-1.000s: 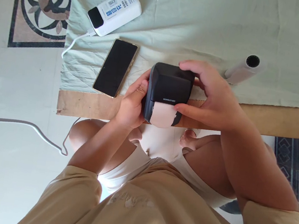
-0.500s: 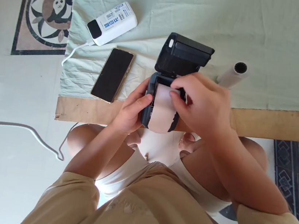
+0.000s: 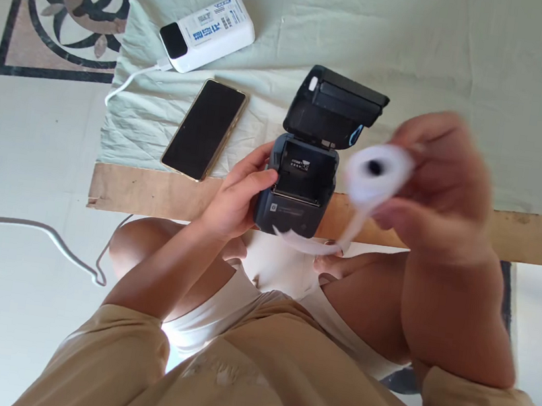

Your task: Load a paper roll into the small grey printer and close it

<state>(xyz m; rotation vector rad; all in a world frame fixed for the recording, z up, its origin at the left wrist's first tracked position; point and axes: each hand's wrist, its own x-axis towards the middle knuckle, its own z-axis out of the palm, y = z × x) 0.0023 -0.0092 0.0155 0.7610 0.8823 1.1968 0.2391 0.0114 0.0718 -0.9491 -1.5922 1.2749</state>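
A small black label printer (image 3: 304, 181) stands at the near edge of a low table, its lid (image 3: 336, 105) flipped up and back. Its paper bay is bare. My left hand (image 3: 237, 195) grips the printer's left side. My right hand (image 3: 440, 185), blurred by motion, holds a white paper roll (image 3: 378, 170) to the right of the printer, above the table edge. A loose strip of paper (image 3: 306, 242) trails from the roll down past the printer's front.
A dark phone (image 3: 205, 129) lies face up left of the printer. A white power bank (image 3: 207, 31) with a white cable (image 3: 132, 78) sits behind it on the pale green cloth (image 3: 470, 56). The wooden table edge (image 3: 536, 238) runs across. My knees are under it.
The printer's lid went from shut to flipped up. My right hand then lifted the paper roll out of the bay and carried it to the right. The second roll at right is no longer seen.
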